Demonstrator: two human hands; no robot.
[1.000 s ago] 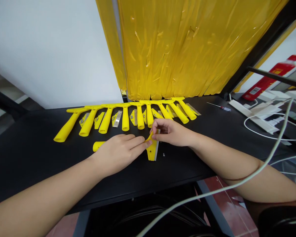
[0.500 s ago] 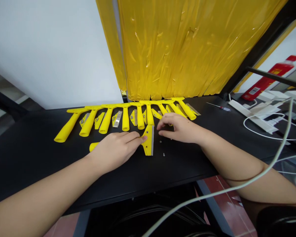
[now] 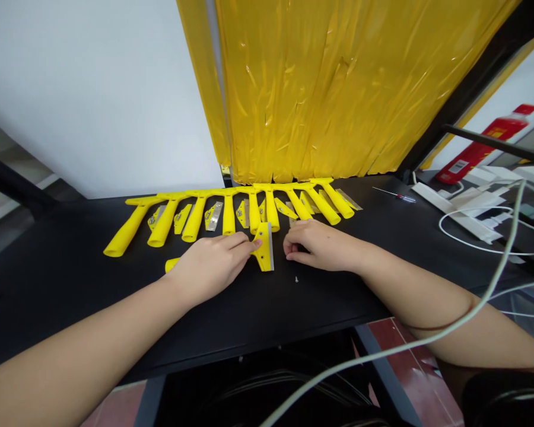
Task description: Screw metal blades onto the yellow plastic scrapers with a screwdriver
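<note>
My left hand [image 3: 216, 261] is closed around a yellow scraper [image 3: 264, 256]; the thumb presses on its head, where a metal blade edge points right and two dark holes or fasteners show. The butt of its handle sticks out left of my palm. Just right of the blade, my right hand [image 3: 318, 246] rests low over the table with curled fingers, and whatever lies between the fingertips is hidden. A small screw [image 3: 296, 279] is on the table below that hand. Behind both hands, yellow handles [image 3: 196, 218] stand in a row, with yellow clamp plates and metal blades [image 3: 213, 216] between them.
A thin screwdriver [image 3: 394, 194] lies at the back right of the black table [image 3: 231, 326]. Beyond it are white power strips [image 3: 456, 210] with cables and a red bottle [image 3: 487, 145]. A pale cable [image 3: 396, 344] crosses in front of my right forearm. Yellow plastic sheeting [image 3: 315, 89] hangs behind.
My right hand has come down closer to the table, its fingers more curled, over the spot where a small ring-like part lay. The scraper in my left hand has shifted slightly left and up.
</note>
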